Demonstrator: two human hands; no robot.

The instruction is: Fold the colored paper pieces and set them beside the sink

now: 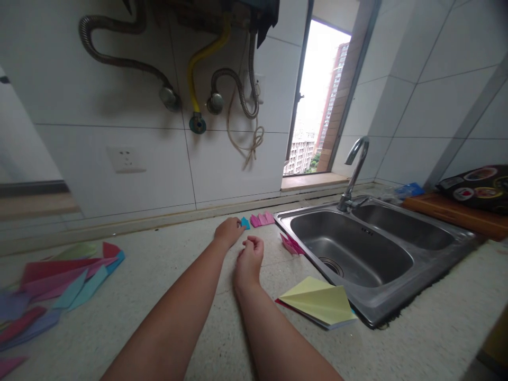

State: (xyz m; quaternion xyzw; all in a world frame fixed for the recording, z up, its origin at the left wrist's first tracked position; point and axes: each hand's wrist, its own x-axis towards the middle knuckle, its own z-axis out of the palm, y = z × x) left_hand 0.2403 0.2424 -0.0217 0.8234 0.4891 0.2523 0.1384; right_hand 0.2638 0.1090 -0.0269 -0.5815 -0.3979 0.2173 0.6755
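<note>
Near the back of the counter, my left hand pinches a small blue folded-paper piece. Just right of it, several small pink folded-paper pieces stand in a row. My right hand is held a little nearer to me, its fingers curled in; whether anything is inside them is hidden. To its right, a dark pink paper boat sits beside the sink's edge. Closer to me lies a pale yellow folded paper plane, with red and blue paper showing underneath.
Several coloured folded papers lie at the left on the counter. A double steel sink with a faucet is on the right. Behind it are a wooden board and a black bag. Pipes and a yellow hose hang above.
</note>
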